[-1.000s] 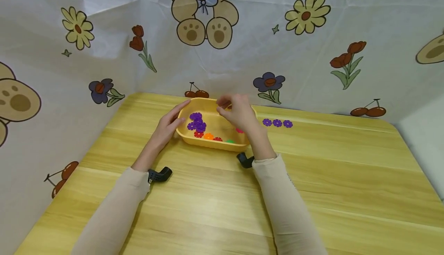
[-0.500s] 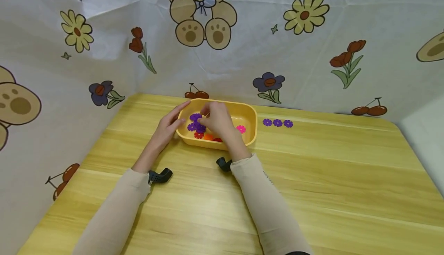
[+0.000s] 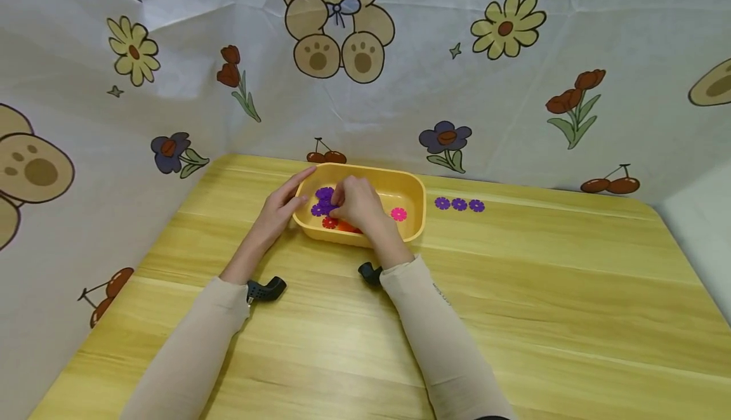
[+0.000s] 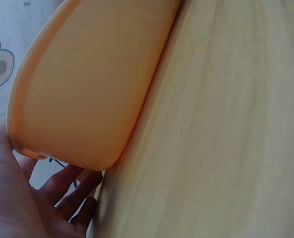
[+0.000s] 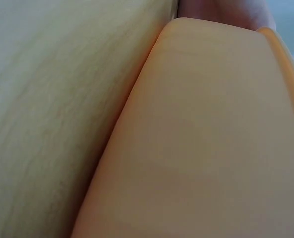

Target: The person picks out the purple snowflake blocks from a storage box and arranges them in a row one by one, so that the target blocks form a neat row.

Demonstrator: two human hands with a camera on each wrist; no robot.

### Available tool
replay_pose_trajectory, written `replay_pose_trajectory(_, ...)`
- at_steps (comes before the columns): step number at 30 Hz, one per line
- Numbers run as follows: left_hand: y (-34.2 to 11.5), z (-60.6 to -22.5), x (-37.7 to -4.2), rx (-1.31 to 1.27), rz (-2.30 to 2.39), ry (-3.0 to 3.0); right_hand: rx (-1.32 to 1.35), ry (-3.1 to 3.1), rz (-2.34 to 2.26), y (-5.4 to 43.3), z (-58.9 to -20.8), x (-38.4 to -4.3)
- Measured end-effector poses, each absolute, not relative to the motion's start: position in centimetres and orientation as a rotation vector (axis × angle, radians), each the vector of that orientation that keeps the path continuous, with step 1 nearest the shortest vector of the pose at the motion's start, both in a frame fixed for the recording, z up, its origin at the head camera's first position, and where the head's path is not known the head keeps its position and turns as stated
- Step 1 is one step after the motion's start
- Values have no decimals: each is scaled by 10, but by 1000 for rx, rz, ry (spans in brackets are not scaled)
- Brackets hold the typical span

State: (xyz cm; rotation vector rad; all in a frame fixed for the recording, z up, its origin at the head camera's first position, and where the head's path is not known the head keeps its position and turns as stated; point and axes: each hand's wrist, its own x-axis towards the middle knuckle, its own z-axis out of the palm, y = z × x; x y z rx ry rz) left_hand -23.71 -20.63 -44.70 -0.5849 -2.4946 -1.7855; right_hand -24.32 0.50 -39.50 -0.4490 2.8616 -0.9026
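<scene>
A yellow plastic tub [image 3: 394, 181] stands on the table near the back wall. My left hand [image 3: 276, 216] holds its left end, thumb over the rim; in the left wrist view the fingers lie along the outer end wall. Inside, my right hand [image 3: 361, 205] has its thumb and fingers bent down at a heap of purple snowflake discs [image 3: 324, 193]; whether a disc is between the fingertips I cannot tell. Beside the heap lie a red disc [image 3: 329, 223] and an orange disc [image 3: 345, 227], partly covered by the right hand. A pink disc [image 3: 398, 214] is farther right.
Right of the tub, three purple discs [image 3: 459, 204] form a row on the wooden table [image 3: 542, 293]. A white printed cloth [image 3: 400, 109] hangs behind the table's back edge. The tub's outer side wall [image 5: 201, 124] fills most of the right wrist view.
My right hand has gone from the tub's right half left to the purple heap and dipped lower, uncovering the pink disc. The left hand keeps its place at the tub's end.
</scene>
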Motion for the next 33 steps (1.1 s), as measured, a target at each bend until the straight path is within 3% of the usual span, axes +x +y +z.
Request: replay_pose_trajectory(33, -207, -449, -239, -573, -1776, -2506, -548, 2909, -782, 5, -396, -241)
